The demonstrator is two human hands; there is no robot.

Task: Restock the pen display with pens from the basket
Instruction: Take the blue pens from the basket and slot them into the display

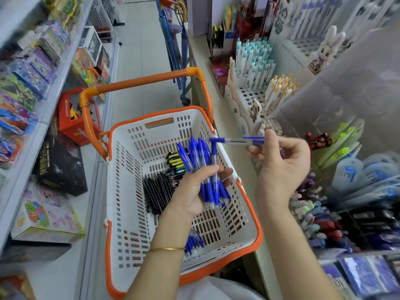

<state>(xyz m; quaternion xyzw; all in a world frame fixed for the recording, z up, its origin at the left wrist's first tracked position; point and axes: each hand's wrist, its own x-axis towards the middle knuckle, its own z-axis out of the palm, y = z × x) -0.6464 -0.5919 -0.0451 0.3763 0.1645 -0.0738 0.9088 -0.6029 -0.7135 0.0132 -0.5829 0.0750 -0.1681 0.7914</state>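
The likeliest slip is in the left grip (pixel 192 191). Its fingers are curled round a fanned bundle of blue pens (pixel 195 152), and one pen stands higher than the rest, so a small tilt of the wrist could let it slide out and fall into the basket (pixel 125 191) below. The right grip (pixel 281 165) pinches a single blue pen (pixel 236 140) near one end only. The long free end points left over the basket's right rim, and it could catch the bundle or twist loose and drop between the basket and the counter (pixel 223 118).

The bundle sits low over the basket's middle, above the black pens (pixel 155 191). More blue pens (pixel 194 241) lie on the basket floor under the left forearm. The pen display (pixel 320 213) to the right is blurred, so I cannot tell which slot suits this pen, and a misplaced pen is a real risk.
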